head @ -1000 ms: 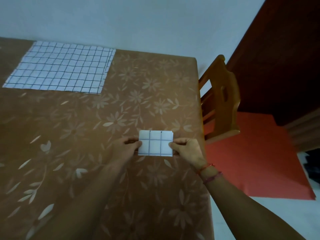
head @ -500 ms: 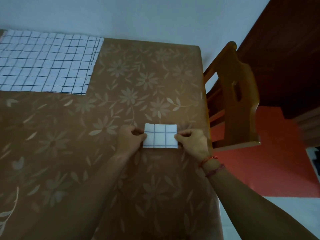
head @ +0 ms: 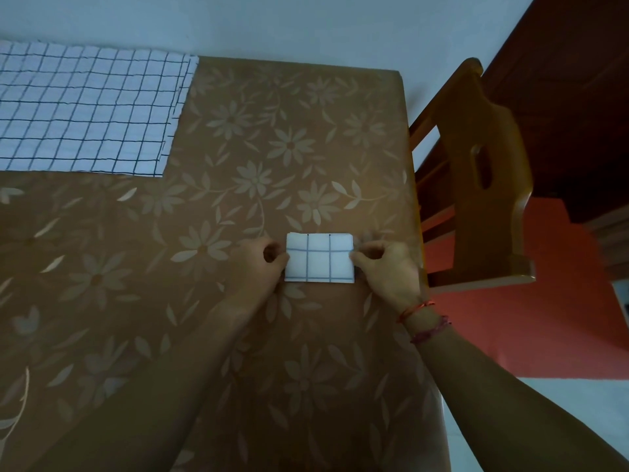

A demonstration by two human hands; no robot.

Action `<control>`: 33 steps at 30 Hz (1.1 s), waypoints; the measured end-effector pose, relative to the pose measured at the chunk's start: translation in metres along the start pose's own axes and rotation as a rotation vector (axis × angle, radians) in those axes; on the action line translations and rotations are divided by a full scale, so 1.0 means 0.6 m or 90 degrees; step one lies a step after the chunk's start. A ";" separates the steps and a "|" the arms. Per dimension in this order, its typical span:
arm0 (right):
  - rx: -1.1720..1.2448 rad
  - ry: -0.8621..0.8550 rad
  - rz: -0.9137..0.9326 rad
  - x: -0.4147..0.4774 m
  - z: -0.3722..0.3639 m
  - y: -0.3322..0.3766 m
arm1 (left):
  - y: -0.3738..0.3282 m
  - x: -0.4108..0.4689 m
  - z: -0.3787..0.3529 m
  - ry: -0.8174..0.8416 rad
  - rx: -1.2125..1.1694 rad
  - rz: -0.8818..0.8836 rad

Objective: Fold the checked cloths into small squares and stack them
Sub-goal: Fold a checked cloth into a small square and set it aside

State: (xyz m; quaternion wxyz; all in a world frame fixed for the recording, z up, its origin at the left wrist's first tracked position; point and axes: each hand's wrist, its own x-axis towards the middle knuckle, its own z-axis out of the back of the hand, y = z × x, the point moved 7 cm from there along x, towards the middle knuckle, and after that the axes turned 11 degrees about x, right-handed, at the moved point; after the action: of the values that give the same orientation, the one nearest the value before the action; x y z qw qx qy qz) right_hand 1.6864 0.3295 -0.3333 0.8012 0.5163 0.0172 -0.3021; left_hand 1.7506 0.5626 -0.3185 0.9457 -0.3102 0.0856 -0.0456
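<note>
Pinching the small folded cloth (head: 319,257), left hand (head: 260,269) and right hand (head: 389,272) have each grip clamped on its sides; flat cloths (head: 85,110) lie at ten o'clock.

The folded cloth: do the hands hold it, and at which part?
Both hold the folded cloth: left hand pinches its left edge, right hand its right edge.

folded cloth (head: 319,257) pinched by both hands (table (head: 238,335)); chair (head: 483,172)

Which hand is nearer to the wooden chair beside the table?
Right. The right hand pinches the right edge of the folded cloth, on the chair side; the left hand pinches its left edge, farther away.
</note>
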 end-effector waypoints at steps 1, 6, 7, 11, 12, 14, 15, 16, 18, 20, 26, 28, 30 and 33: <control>-0.020 -0.019 0.027 -0.008 0.008 0.012 | -0.003 -0.003 0.008 -0.016 0.041 -0.034; -0.193 -0.043 0.341 -0.065 -0.027 0.077 | -0.021 -0.035 -0.006 -0.016 0.185 -0.287; -0.223 -0.031 0.394 -0.073 -0.048 0.078 | -0.024 -0.039 -0.019 -0.008 0.209 -0.325; -0.374 0.109 0.485 -0.082 -0.141 0.057 | -0.022 -0.042 -0.061 0.039 0.326 -0.414; -0.395 0.141 0.480 -0.078 -0.156 0.049 | -0.016 -0.041 -0.069 0.043 0.355 -0.420; -0.407 0.163 0.464 -0.067 -0.170 0.039 | -0.002 -0.038 -0.080 0.044 0.392 -0.416; -0.423 0.166 0.464 -0.064 -0.173 0.037 | 0.002 -0.038 -0.082 0.044 0.403 -0.412; -0.444 0.168 0.470 -0.061 -0.175 0.033 | 0.003 -0.038 -0.084 0.042 0.413 -0.410; -0.488 0.171 0.479 -0.056 -0.177 0.027 | 0.002 -0.039 -0.085 0.035 0.431 -0.407; -0.511 0.170 0.475 -0.053 -0.174 0.024 | 0.002 -0.040 -0.084 0.037 0.442 -0.402; -0.549 0.149 0.422 -0.040 -0.110 0.003 | 0.006 -0.038 -0.085 0.049 0.437 -0.384; -0.548 0.148 0.409 -0.040 -0.093 -0.006 | 0.004 -0.037 -0.084 0.060 0.426 -0.372; -0.546 0.158 0.398 -0.041 -0.090 -0.007 | 0.003 -0.037 -0.085 0.078 0.399 -0.362; -0.499 0.199 0.370 -0.042 -0.091 0.001 | -0.007 -0.028 -0.072 0.112 0.237 -0.299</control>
State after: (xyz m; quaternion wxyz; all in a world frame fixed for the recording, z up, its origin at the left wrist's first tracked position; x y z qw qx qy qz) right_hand 1.6816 0.3872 -0.3500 0.9733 0.1997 0.1045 0.0430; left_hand 1.7257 0.5367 -0.3477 0.9387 -0.1382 0.0835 -0.3045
